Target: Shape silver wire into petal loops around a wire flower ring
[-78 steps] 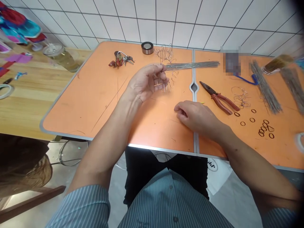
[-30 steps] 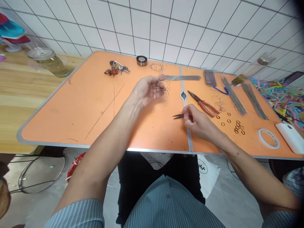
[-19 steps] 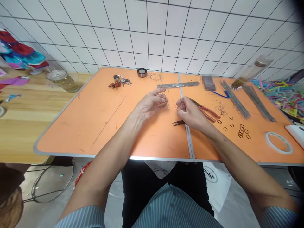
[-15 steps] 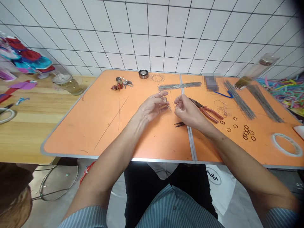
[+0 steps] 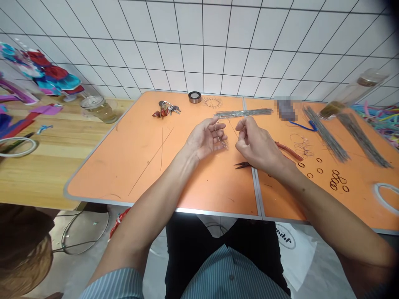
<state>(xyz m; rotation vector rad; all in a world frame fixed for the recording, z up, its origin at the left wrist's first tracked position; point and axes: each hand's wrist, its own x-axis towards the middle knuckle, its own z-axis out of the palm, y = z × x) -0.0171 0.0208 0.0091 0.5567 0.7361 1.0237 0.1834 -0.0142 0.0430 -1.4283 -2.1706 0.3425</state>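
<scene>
Above the orange table (image 5: 187,187), my left hand (image 5: 204,141) is turned palm up, its curled fingers holding a thin bent wire (image 5: 222,141). My right hand (image 5: 257,143) is closed in a pinch just to the right of it, a small gap apart. A fine wire line (image 5: 232,127) runs up to its fingertips. Under the right hand lie dark-tipped pliers (image 5: 242,165), mostly covered. Another tool's red handle (image 5: 289,151) sticks out beside that hand. Behind both hands rests a bundle of straight wires (image 5: 245,112).
To the right lie small dark rings (image 5: 335,178), tangled wire (image 5: 302,145), wire bundles (image 5: 327,135) and a white tape ring (image 5: 386,197). A glass bottle (image 5: 352,95) stands behind. Keys (image 5: 165,109), a tape roll (image 5: 195,97) and loose wires (image 5: 149,162) lie left.
My right hand has moved slightly away from the left and covers more of the red-handled pliers. My left fingers have opened somewhat around the wire. The whole view has shifted a little.
</scene>
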